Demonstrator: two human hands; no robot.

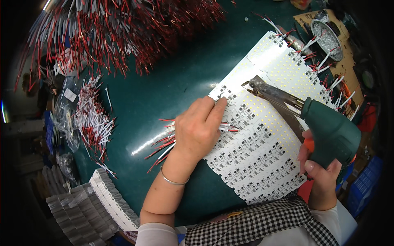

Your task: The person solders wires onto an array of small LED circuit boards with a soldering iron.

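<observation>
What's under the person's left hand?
Red and white wires jut out either side of the left hand, which overlaps the white circuit-board sheet. What it covers can't be seen.

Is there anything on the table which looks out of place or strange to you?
Slightly: one greyish-white wire lies just outside the tangled heap of red-and-white wires on the dark green table. A small, pale, round piece also sits by itself, farther away.
</observation>
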